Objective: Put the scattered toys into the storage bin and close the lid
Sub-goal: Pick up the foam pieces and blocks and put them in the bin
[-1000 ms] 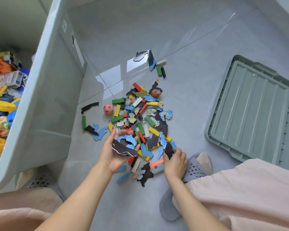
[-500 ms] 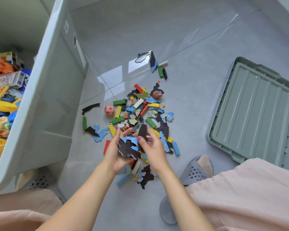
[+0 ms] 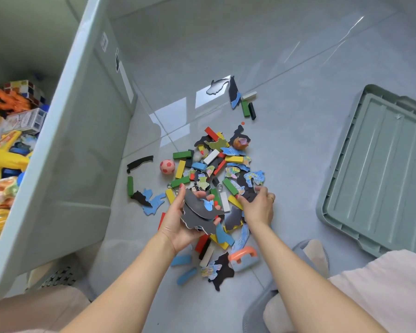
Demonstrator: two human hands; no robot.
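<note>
A heap of scattered toys (image 3: 216, 169), coloured blocks and flat puzzle pieces, lies on the grey floor. My left hand (image 3: 178, 222) holds a stack of dark puzzle pieces (image 3: 199, 212), palm up, just above the near part of the heap. My right hand (image 3: 258, 205) reaches into the heap to the right of it, fingertips curled on a dark puzzle piece (image 3: 250, 195) on the floor. The storage bin (image 3: 65, 150) stands at the left, holding several toys. Its lid (image 3: 380, 169) lies flat on the floor at the right.
A small pink ball (image 3: 167, 166) lies left of the heap. A few loose pieces (image 3: 240, 99) sit farther back. An orange and blue toy (image 3: 243, 258) lies near my right forearm. My slippered feet (image 3: 305, 258) and knees are at the bottom edge.
My right hand left the stack in my left hand and moved right into the heap. The stack in my left hand has grown by a dark piece.
</note>
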